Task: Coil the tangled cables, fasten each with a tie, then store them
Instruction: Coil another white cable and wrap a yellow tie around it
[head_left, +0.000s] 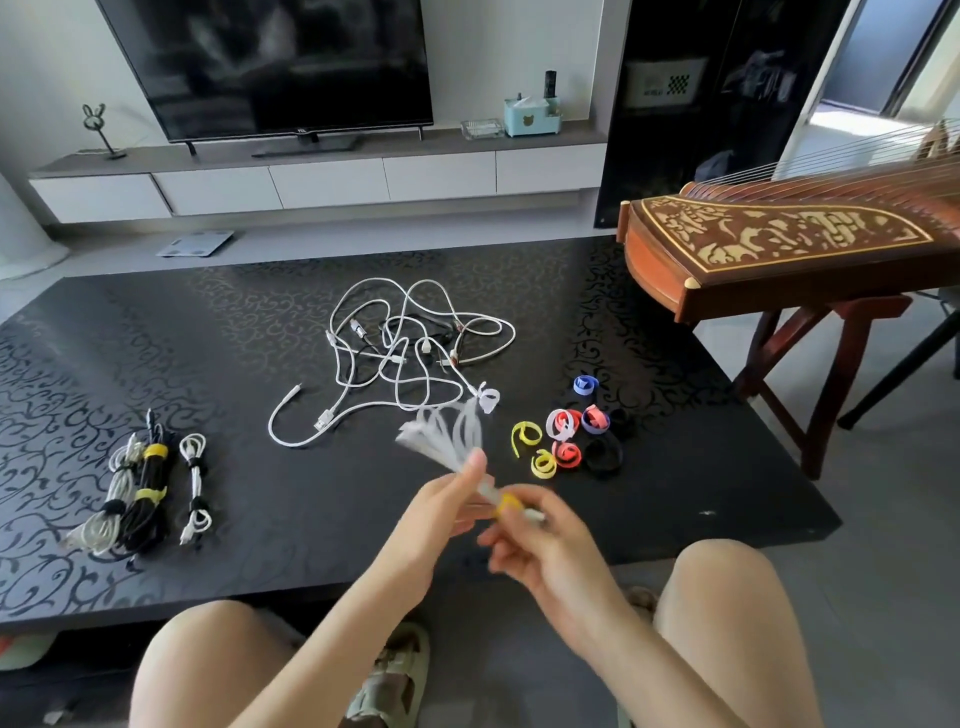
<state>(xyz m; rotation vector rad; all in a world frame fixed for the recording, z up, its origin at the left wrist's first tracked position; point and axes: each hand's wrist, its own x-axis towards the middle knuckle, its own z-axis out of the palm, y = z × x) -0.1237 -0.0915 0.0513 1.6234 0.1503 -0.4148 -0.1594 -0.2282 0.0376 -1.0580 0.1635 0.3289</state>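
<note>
Above the black table's near edge I hold a coiled white cable (448, 434), blurred by motion. My left hand (448, 501) grips the bundle near its middle. My right hand (524, 535) pinches a yellow tie (508, 503) wrapped round the bundle's lower end. A tangle of white and black cables (410, 345) lies at the table's middle. Three tied bundles (148, 488) lie side by side at the left. Loose curled ties (566, 436) in yellow, red, purple, blue and black sit to the right of the tangle.
The patterned black table (260, 312) fills the middle of the view. A wooden zither on a stand (779, 249) overhangs the table's far right corner. A television and a low cabinet (322, 176) stand behind. My knees and a sandalled foot are below the table edge.
</note>
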